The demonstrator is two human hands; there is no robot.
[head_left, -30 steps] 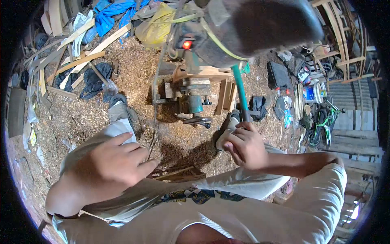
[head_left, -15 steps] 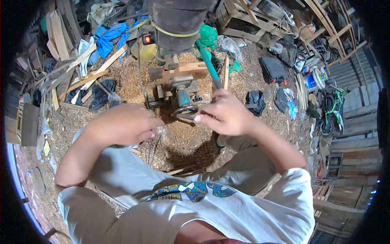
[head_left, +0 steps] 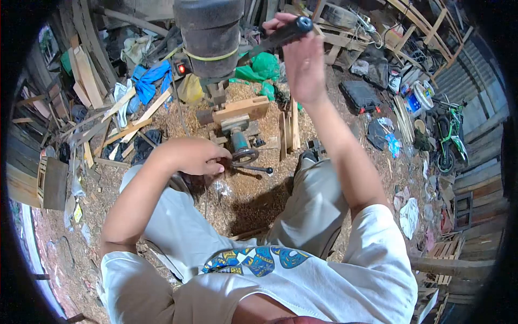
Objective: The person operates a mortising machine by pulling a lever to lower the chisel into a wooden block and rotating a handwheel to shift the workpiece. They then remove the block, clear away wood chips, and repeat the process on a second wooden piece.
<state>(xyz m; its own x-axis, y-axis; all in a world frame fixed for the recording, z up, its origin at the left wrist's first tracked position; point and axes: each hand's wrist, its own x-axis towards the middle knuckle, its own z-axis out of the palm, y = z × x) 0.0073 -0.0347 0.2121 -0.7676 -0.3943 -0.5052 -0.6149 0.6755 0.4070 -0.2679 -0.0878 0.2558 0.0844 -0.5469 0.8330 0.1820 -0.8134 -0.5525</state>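
Observation:
My right hand (head_left: 303, 67) is raised at the upper middle, its fingers around the dark grip of a long lever (head_left: 291, 33), whose round end points at me. My left hand (head_left: 195, 156) is low, with curled fingers at the left rim of a metal handwheel (head_left: 246, 156); the exact contact is partly hidden. The handwheel sits at the front of a green vise-like clamp (head_left: 240, 141). Behind it, a wooden block (head_left: 243, 110) with a slot near its right end lies across the machine, under the dark motor housing (head_left: 210, 54).
A thin rod with a black knob (head_left: 268, 170) sticks out below the handwheel. Wood shavings cover the floor (head_left: 259, 189). Boards and a blue plastic bag (head_left: 151, 81) lie left. A black case (head_left: 360, 97), a white bucket (head_left: 420, 101) and a small green bike (head_left: 450, 135) stand right.
My right hand has risen with the lever, from beside the handwheel to high beside the motor housing. My left hand has come up to the handwheel's rim. The camera view has shifted slightly.

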